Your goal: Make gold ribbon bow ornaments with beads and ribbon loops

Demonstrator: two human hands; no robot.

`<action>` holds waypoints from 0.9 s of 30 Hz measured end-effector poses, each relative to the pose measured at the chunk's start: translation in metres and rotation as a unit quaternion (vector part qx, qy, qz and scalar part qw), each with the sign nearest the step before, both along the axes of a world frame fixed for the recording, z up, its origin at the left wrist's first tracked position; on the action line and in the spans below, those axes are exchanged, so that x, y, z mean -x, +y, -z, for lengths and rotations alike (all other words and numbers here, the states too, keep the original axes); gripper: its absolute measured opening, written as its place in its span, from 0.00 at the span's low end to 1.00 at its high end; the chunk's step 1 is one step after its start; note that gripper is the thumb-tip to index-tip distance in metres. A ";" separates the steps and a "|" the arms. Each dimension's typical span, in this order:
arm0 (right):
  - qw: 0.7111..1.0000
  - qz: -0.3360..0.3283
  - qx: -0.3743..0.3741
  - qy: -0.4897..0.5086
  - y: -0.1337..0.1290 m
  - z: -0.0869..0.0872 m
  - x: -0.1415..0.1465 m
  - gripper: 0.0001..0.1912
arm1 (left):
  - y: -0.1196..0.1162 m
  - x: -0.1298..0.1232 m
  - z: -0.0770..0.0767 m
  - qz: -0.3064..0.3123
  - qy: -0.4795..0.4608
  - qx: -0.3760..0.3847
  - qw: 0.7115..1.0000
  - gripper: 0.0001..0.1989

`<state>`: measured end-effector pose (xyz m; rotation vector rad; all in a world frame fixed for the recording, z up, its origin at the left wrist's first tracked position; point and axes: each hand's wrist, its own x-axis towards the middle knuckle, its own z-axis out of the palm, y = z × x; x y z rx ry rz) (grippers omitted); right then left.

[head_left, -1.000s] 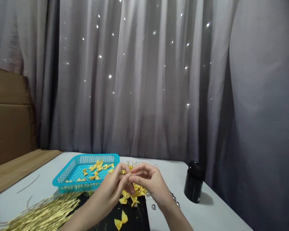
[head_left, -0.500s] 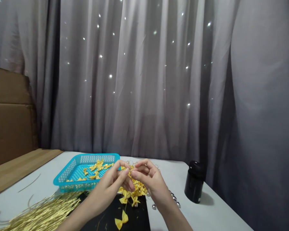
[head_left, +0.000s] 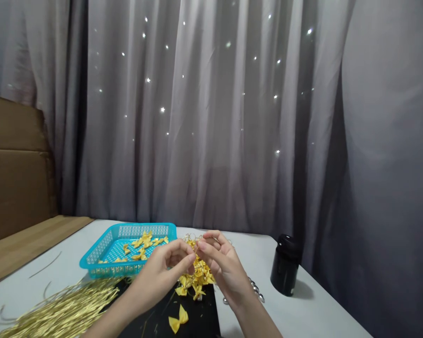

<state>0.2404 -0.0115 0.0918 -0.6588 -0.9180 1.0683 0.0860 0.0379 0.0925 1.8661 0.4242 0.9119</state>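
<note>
My left hand (head_left: 164, 270) is pinched closed over the black mat (head_left: 197, 319), beside the pile of yellow bows (head_left: 199, 277); what its fingertips hold is too small to make out. Close to its right, my right hand (head_left: 223, 263) pinches something thin, also too small to name, in front of the pile. One yellow bow (head_left: 178, 319) lies apart on the mat, nearer to me. More bows (head_left: 143, 240) lie in the blue basket (head_left: 91, 251). A bundle of gold wire ties (head_left: 66, 310) spreads at the lower left.
A black canister (head_left: 285, 267) stands at the right of the white table (head_left: 313, 314). Small silver pieces (head_left: 256, 290) lie right of my right hand. A cardboard box (head_left: 17, 173) is at the left, and a grey curtain (head_left: 211, 117) hangs behind.
My hands have moved slightly apart at the fingertips, with the left hand's fingers more curled and lower. The view has shifted a little.
</note>
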 end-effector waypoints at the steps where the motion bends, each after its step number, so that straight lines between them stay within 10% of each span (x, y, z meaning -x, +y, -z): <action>1: 1.000 0.003 -0.002 0.001 0.001 0.001 0.000 0.18 | 0.000 0.000 0.000 -0.002 0.001 0.000 1.000 0.14; 7: 0.999 0.040 -0.021 -0.027 0.003 0.004 0.001 0.16 | 0.001 0.000 -0.001 0.004 -0.014 0.036 0.999 0.15; 15: 0.984 0.116 -0.068 -0.117 -0.001 0.002 0.010 0.13 | 0.004 -0.005 0.001 0.097 -0.087 0.321 0.938 0.15; 27: 0.972 0.136 -0.107 -0.160 0.002 0.007 0.010 0.13 | 0.009 -0.008 0.005 0.044 -0.115 0.324 0.938 0.15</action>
